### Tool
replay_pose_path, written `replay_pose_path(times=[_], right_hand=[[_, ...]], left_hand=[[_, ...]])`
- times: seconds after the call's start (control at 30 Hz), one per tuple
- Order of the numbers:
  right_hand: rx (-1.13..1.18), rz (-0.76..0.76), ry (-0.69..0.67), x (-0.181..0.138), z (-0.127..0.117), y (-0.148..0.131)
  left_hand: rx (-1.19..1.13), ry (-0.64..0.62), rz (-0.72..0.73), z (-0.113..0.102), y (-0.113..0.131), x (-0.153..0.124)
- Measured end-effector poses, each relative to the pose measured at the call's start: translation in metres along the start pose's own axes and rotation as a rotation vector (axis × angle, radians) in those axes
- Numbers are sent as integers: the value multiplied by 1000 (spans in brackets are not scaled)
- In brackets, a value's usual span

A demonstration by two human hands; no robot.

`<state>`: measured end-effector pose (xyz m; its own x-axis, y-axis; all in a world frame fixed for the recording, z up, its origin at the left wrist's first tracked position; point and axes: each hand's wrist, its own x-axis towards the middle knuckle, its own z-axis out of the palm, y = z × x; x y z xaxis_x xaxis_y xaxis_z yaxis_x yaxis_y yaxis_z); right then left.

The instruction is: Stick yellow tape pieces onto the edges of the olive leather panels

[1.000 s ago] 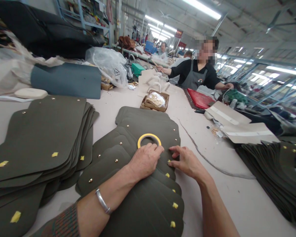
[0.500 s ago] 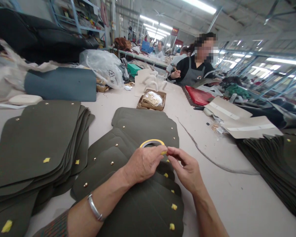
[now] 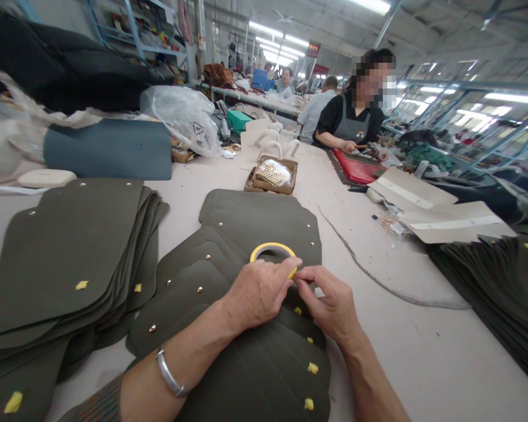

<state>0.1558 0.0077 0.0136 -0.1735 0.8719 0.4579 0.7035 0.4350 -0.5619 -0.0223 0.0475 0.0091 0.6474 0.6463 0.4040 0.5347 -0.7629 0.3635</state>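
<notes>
Matt olive leather panels (image 3: 255, 228) with shiny brass studs (image 3: 199, 289) are lying beside a glossy yellow tape roll (image 3: 273, 252).

A thin, ring-shaped yellow tape roll (image 3: 273, 251) lies flat on the top sheet of a fanned stack of dark olive leather panels (image 3: 255, 223). The fingers of the left hand (image 3: 257, 293) cover its near rim, and a short tape end (image 3: 293, 272) at its right side is pinched between fingertips of that hand and the right hand (image 3: 330, 305). The panels overlap like roof tiles toward the person (each has rounded corners and small brass studs), and the nearer ones carry little yellow tape scraps (image 3: 312, 368) along their right edge.
</notes>
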Motion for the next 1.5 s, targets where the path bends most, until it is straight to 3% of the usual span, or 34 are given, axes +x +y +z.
replay_pose_path(times=[0.27,0.37,0.47,0.57,0.7,0.87,1.03,1.1,1.23,1.37,1.5], right_hand=[[-163,-65,153,-2,9,-5],[-6,125,197,-2,11,-11],[331,421,183,1,16,-12],[667,600,155,4,21,-10],[785,678,175,6,22,-12],[466,583,253,9,22,-25],[807,790,360,11,19,-3],[872,853,359,8,10,15],[763,899,145,0,-7,43],[524,851,63,-3,-11,50],[385,805,-44,-4,-12,48]], left_hand=[[63,19,-55,-1,6,2],[69,46,-58,-3,8,2],[75,118,-44,-2,8,2],[78,174,-39,-1,8,1],[76,199,-30,1,6,1],[105,220,-34,1,6,1],[56,256,9,0,12,-2],[59,226,9,1,13,-2],[158,57,-80,4,8,1],[201,-164,-124,7,6,4],[207,-212,-122,8,6,2]])
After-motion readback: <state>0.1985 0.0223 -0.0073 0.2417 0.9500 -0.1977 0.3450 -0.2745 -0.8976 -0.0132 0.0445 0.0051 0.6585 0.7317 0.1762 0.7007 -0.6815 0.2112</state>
